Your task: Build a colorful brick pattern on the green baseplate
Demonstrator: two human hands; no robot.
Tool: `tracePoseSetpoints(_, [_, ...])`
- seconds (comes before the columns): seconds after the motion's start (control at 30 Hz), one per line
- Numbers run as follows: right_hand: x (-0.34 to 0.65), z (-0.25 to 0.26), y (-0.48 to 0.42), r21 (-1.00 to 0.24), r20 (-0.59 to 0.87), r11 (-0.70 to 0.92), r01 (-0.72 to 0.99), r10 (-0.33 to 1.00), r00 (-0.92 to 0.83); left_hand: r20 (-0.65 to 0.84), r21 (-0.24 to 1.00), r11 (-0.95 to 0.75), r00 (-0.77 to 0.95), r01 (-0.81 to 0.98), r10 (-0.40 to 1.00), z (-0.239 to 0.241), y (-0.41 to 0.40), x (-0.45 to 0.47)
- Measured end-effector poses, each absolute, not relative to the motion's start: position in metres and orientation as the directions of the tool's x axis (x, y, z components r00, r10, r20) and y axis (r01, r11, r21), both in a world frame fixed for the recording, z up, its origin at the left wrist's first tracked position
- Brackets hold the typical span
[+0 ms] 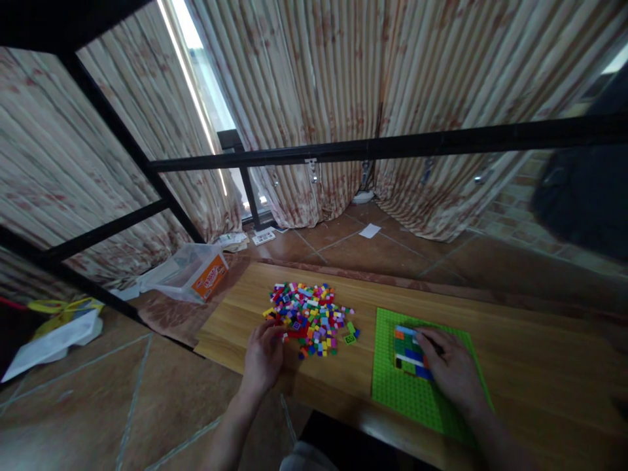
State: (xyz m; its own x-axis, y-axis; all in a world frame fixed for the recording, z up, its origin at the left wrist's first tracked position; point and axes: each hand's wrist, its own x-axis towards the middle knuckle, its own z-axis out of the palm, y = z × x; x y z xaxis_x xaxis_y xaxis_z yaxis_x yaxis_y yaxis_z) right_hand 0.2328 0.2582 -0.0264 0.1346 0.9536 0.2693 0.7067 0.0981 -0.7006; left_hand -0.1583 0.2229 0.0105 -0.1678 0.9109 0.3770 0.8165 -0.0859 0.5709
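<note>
A loose heap of small coloured toy bricks lies on the wooden table. At its near left edge is my left hand, fingers drawn together among the bricks beside a red piece; what they pinch is hidden. To the right lies a bright green studded baseplate. On it sits a low block of joined bricks in blue, white, green and orange. My right hand reaches over this block from the right, its fingers closed at a light blue brick along the far edge.
A clear plastic box with an orange label stands on the floor beyond the table's left end. Black metal bars cross in front of long patterned curtains. A white paper lies on the tiles. The wooden table extends right.
</note>
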Motion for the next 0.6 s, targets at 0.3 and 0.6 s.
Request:
tracePoseSetpoints(0.3, [0.230, -0.025, 0.259, -0.705, 0.280, 0.103, 0.702, 0.949, 0.142, 0.305, 0.564, 0.001, -0.209, 0.826, 0.929, 0.018, 0.215, -0.184])
tracePoseSetpoints(0.6, [0.227, -0.018, 0.258, -0.711, 0.281, 0.112, 0.694, 0.950, 0.134, 0.243, 0.477, 0.093, -0.233, 0.874, 0.942, 0.006, 0.221, -0.180])
